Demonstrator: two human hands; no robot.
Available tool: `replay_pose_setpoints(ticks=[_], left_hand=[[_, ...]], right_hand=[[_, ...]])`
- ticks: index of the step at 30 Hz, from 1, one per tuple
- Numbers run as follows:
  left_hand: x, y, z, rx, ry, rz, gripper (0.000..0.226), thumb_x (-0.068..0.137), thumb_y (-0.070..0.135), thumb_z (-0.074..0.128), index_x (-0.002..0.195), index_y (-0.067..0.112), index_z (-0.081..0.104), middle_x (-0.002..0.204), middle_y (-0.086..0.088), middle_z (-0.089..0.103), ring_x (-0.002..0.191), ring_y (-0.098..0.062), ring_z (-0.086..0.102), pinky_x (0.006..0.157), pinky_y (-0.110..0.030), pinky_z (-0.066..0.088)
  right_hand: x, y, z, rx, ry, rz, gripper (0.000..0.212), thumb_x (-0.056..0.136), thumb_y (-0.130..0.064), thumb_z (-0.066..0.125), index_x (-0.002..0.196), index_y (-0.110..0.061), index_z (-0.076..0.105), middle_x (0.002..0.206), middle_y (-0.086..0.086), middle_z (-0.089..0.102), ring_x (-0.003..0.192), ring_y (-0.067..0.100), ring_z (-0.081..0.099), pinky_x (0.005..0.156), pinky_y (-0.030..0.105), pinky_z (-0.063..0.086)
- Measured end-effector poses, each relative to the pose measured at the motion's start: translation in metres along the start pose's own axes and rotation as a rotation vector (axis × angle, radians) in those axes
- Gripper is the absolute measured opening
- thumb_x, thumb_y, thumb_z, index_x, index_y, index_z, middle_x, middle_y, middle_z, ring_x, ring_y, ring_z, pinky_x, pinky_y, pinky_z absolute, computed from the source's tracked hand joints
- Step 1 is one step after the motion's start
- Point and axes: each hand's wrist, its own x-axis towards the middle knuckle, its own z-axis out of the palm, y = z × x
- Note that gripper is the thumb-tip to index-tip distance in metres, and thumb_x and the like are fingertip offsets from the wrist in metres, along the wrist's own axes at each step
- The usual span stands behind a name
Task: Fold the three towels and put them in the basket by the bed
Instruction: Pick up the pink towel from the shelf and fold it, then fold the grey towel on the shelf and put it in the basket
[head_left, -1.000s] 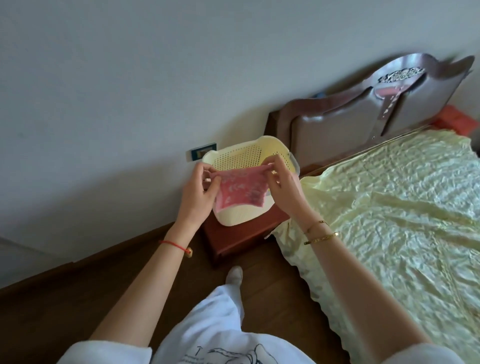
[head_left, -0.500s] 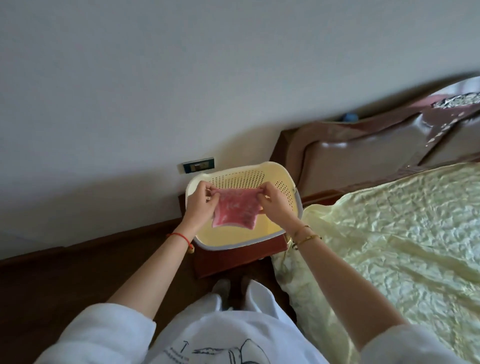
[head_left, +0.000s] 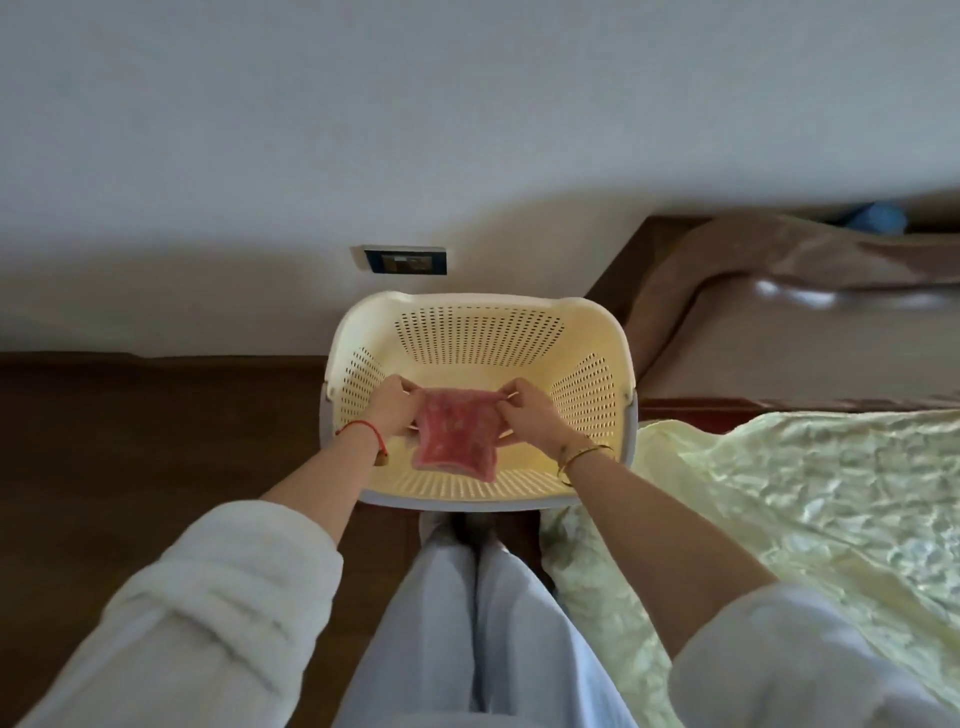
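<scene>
A small folded pink towel (head_left: 457, 434) hangs inside the mouth of a pale yellow perforated basket (head_left: 480, 325). My left hand (head_left: 387, 408) pinches its upper left corner and my right hand (head_left: 527, 413) pinches its upper right corner. Both hands are within the basket's rim, and the towel's lower edge hangs over the basket's front part. The visible part of the basket floor holds nothing else. No other towel is in view.
The basket stands on a low dark wooden stand against the white wall, under a wall socket (head_left: 405, 260). The bed with its pale yellow cover (head_left: 800, 499) lies to the right, with the brown headboard (head_left: 779, 291) behind. Dark wooden floor (head_left: 156, 431) spreads to the left.
I have come closer and now look straight down into the basket. Both hands have lowered the pink towel from above the rim down into the basket.
</scene>
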Motion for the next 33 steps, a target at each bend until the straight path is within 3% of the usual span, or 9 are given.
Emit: replay_pose_setpoints(ticks=[4,9,13,17,21,23,27,30,33], left_hand=[[0.034,-0.017,0.015,-0.004,0.013,-0.094,0.013,0.097,0.004,0.049,0.100,-0.002,0.060,0.095,-0.023,0.066,0.086,-0.033,0.067,0.083,-0.052,0.059],[0.075,-0.035,0.025,0.100,0.085,-0.140,0.024,0.098,0.007,0.050,0.074,0.014,0.048,0.089,-0.018,0.063,0.083,-0.029,0.066,0.081,-0.054,0.059],[0.098,-0.042,0.033,0.135,0.156,-0.168,0.017,0.100,0.006,0.043,0.088,0.006,0.056,0.080,-0.011,0.056,0.067,-0.022,0.055,0.051,-0.029,0.048],[0.119,-0.050,0.037,0.191,0.214,-0.124,0.011,0.099,0.014,0.046,0.100,0.006,0.054,0.103,-0.015,0.064,0.088,-0.027,0.060,0.076,-0.033,0.048],[0.116,-0.047,0.037,0.207,0.170,-0.078,0.039,0.099,0.013,0.045,0.137,0.002,0.045,0.132,-0.022,0.056,0.120,-0.037,0.056,0.101,-0.043,0.047],[0.105,-0.040,0.032,0.109,0.131,-0.107,0.043,0.100,0.010,0.043,0.142,0.006,0.040,0.129,-0.019,0.057,0.112,-0.034,0.060,0.095,-0.041,0.051],[0.068,-0.017,0.009,0.086,0.088,-0.059,0.029,0.096,0.016,0.054,0.122,0.007,0.059,0.100,-0.001,0.057,0.089,-0.017,0.054,0.076,-0.030,0.045],[0.028,0.001,-0.014,-0.032,-0.002,-0.007,0.020,0.094,0.014,0.060,0.113,0.013,0.063,0.092,0.001,0.064,0.081,-0.013,0.062,0.068,-0.026,0.052],[0.009,-0.011,-0.038,-0.069,-0.061,0.076,0.025,0.079,0.040,0.064,0.104,0.037,0.065,0.108,0.000,0.071,0.098,-0.019,0.069,0.087,-0.041,0.058]], right_hand=[[0.037,0.020,0.011,0.054,-0.073,0.096,0.012,0.095,-0.003,0.050,0.106,-0.007,0.048,0.109,0.026,0.058,0.073,0.032,0.067,0.067,0.053,0.061],[0.080,0.039,0.030,0.034,-0.079,0.138,0.012,0.095,-0.001,0.047,0.106,-0.006,0.050,0.102,0.021,0.058,0.068,0.033,0.067,0.055,0.047,0.061],[0.109,0.051,0.045,-0.045,-0.085,0.125,0.011,0.096,-0.003,0.044,0.104,-0.008,0.049,0.097,0.018,0.060,0.070,0.034,0.069,0.057,0.047,0.061],[0.131,0.064,0.055,-0.192,-0.047,0.063,0.012,0.095,-0.011,0.046,0.106,-0.013,0.050,0.095,0.013,0.063,0.085,0.035,0.068,0.075,0.052,0.060],[0.128,0.056,0.053,-0.292,0.000,0.053,0.032,0.095,-0.015,0.047,0.127,-0.010,0.045,0.110,0.015,0.064,0.088,0.031,0.064,0.070,0.037,0.053],[0.118,0.049,0.047,-0.327,0.019,0.062,0.037,0.095,-0.015,0.047,0.132,-0.010,0.044,0.119,0.014,0.061,0.094,0.030,0.064,0.073,0.036,0.053],[0.086,0.020,0.031,-0.301,0.030,0.041,0.032,0.097,-0.017,0.047,0.127,-0.010,0.054,0.122,0.011,0.062,0.087,0.020,0.060,0.073,0.027,0.046],[0.051,-0.017,0.023,-0.259,0.033,-0.034,0.030,0.096,-0.020,0.049,0.122,-0.012,0.062,0.125,0.006,0.064,0.112,0.022,0.060,0.089,0.025,0.044],[0.008,-0.054,0.020,-0.214,0.046,-0.115,0.029,0.096,-0.024,0.052,0.121,-0.014,0.064,0.121,0.000,0.065,0.109,0.016,0.059,0.087,0.023,0.044]])
